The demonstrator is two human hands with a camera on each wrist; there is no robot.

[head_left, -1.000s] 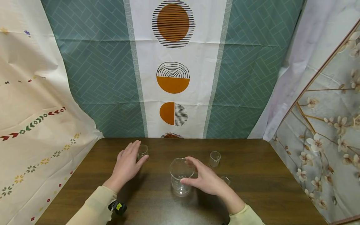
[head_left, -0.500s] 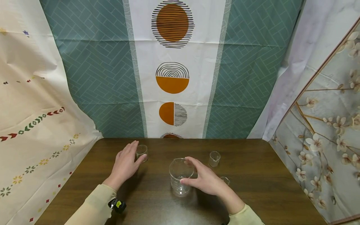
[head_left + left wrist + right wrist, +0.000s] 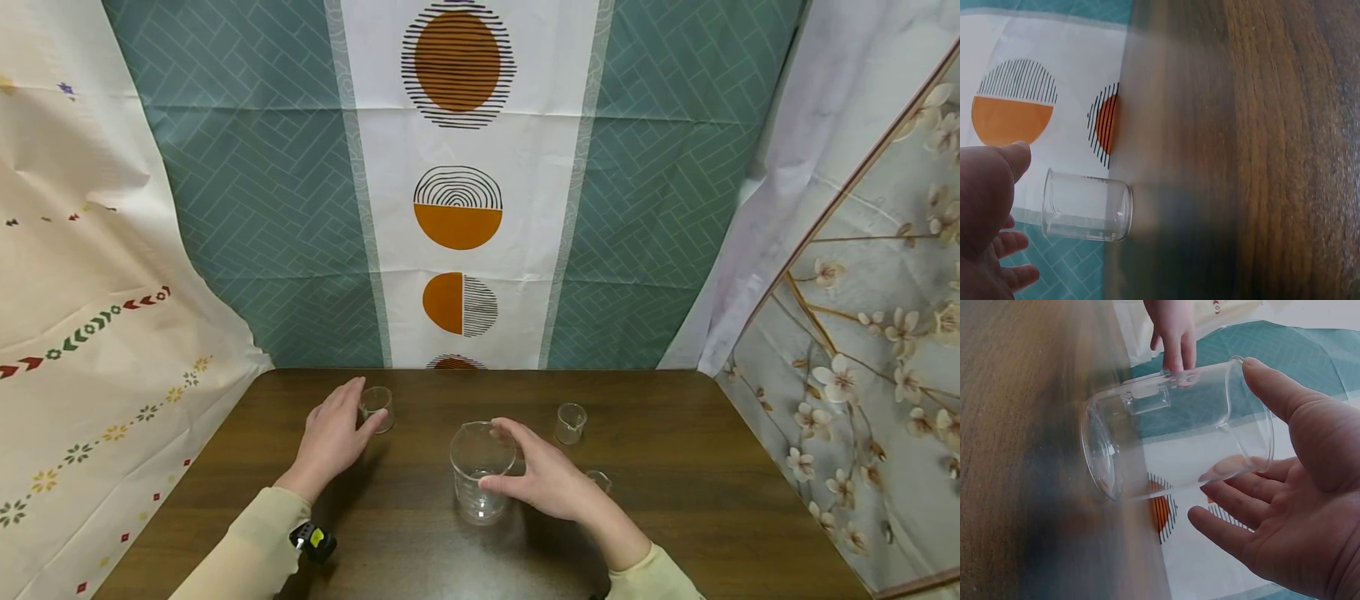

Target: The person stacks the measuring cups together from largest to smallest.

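A large clear glass beaker [image 3: 472, 492] stands upright on the wooden table near the middle. My right hand [image 3: 546, 477] holds it near the rim from the right; in the right wrist view the thumb [image 3: 1275, 387] lies at the rim and a finger shows through the glass. On the left, my left hand [image 3: 330, 437] is spread beside a small glass beaker [image 3: 378, 410]. The left wrist view shows a gap between that hand and the small beaker [image 3: 1082, 206], its fingers loosely extended.
Another small beaker [image 3: 571, 423] stands right of the large one, toward the back. A further small glass vessel [image 3: 600, 480] is partly hidden behind my right wrist. A patterned curtain [image 3: 465, 321] hangs at the table's [image 3: 465, 387] back edge, with cloths on both sides.
My left hand has drawn back very slightly to the left from the small beaker. My right hand and the large beaker have kept their place; the head view has shifted a little.
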